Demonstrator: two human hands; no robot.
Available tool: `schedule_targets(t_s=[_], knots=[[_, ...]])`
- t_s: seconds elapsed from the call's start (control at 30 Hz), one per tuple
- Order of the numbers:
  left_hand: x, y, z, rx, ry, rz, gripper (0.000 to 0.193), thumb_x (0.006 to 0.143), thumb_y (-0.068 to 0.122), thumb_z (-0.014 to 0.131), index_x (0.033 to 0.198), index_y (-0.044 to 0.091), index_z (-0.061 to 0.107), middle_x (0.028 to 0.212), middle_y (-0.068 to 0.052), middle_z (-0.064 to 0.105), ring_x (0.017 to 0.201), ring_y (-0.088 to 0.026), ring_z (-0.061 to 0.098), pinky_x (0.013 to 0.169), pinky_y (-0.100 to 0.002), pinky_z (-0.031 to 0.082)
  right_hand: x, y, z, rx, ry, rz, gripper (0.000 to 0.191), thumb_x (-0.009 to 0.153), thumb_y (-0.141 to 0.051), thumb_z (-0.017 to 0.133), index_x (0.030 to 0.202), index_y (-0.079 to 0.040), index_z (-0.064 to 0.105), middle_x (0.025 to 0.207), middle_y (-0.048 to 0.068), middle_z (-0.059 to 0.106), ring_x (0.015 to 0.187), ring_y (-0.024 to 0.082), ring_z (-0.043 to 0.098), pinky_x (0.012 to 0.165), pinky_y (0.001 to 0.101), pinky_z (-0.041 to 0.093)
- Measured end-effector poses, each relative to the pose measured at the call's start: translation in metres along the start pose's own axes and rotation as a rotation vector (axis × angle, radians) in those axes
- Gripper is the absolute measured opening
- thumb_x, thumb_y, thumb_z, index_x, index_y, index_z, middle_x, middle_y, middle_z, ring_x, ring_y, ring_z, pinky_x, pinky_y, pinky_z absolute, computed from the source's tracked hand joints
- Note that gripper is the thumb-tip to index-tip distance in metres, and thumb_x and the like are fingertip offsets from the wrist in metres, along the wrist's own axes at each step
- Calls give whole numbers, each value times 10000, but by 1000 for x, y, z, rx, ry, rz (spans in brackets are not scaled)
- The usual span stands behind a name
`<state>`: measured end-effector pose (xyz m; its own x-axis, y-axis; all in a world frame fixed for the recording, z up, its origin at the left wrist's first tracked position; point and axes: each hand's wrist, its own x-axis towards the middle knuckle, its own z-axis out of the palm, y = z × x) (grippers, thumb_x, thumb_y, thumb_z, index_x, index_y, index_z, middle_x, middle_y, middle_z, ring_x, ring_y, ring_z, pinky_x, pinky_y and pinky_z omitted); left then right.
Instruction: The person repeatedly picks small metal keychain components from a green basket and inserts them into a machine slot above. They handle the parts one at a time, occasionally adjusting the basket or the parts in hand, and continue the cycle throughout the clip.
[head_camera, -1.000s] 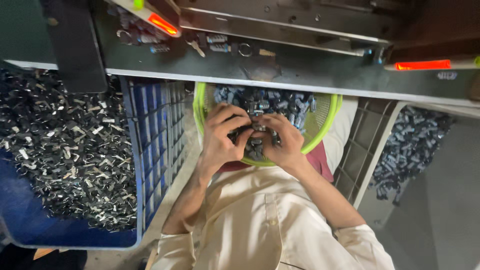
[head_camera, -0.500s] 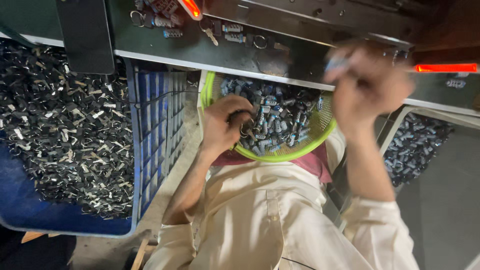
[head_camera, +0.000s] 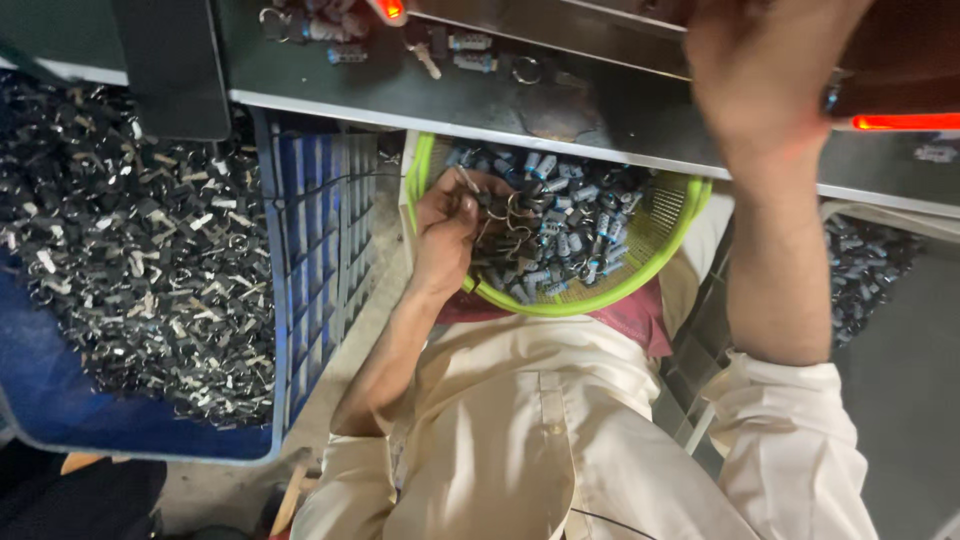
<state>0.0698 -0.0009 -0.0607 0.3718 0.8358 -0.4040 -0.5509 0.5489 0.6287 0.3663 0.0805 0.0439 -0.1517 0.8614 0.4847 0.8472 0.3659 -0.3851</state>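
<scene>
A lime-green round basket (head_camera: 640, 285) rests on my lap, filled with several small grey-blue metal parts (head_camera: 575, 215) with rings. My left hand (head_camera: 445, 235) sits inside the basket's left side, fingers closed around a bunch of these ringed parts. My right hand (head_camera: 765, 70) is raised high to the metal workbench (head_camera: 560, 100) at the top right, back of the hand facing the camera; its fingers are hidden, so what it holds cannot be seen.
A blue crate (head_camera: 310, 260) at left holds a heap of small black and silver metal pieces (head_camera: 130, 260). Another bin of dark parts (head_camera: 865, 270) stands at right. Orange-red lights (head_camera: 900, 122) glow on the bench, where a few loose parts (head_camera: 470, 45) lie.
My right hand left the basket and rose to the bench at the upper right. My left hand stayed in the basket, gathering ringed parts.
</scene>
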Motion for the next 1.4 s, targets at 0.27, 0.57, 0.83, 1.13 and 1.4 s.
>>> schedule_targets(t_s=[0.27,0.57,0.83,1.13,1.4], knots=[[-5,-5,-5,-185,-41,73,97,1066,118,533,1109,33,551,1152,-153,660,1048,-245,691,929,-415,601,-57,-76,-1,264,32,-28,159,784,18,696,929,-47,681,901,85,710,921,290,716,759,419,534],[-7,-2,10,-118,4,150,251,980,153,667,1179,59,546,1128,-71,617,1075,-195,619,988,-334,502,-133,-130,61,430,-65,555,344,790,130,754,1096,-1,668,1037,125,700,905,275,715,765,368,574],[-5,29,20,874,-199,327,321,783,97,847,1046,32,674,1097,-65,566,935,-169,615,846,-289,515,-127,-120,55,484,-68,330,385,750,269,626,1047,29,672,1109,181,684,921,259,720,730,324,616],[-3,28,28,754,-138,258,131,770,-20,766,889,-17,710,1259,-106,596,953,-168,667,768,-250,543,-146,-107,67,833,113,550,371,918,282,496,1134,8,367,1115,189,660,932,246,746,714,329,646],[-7,10,6,410,-172,240,157,816,-86,723,963,-36,701,1280,-178,705,998,-193,724,869,-296,585,-52,-44,12,419,368,-63,441,908,316,556,1179,-2,417,1035,193,641,799,275,687,566,335,563]])
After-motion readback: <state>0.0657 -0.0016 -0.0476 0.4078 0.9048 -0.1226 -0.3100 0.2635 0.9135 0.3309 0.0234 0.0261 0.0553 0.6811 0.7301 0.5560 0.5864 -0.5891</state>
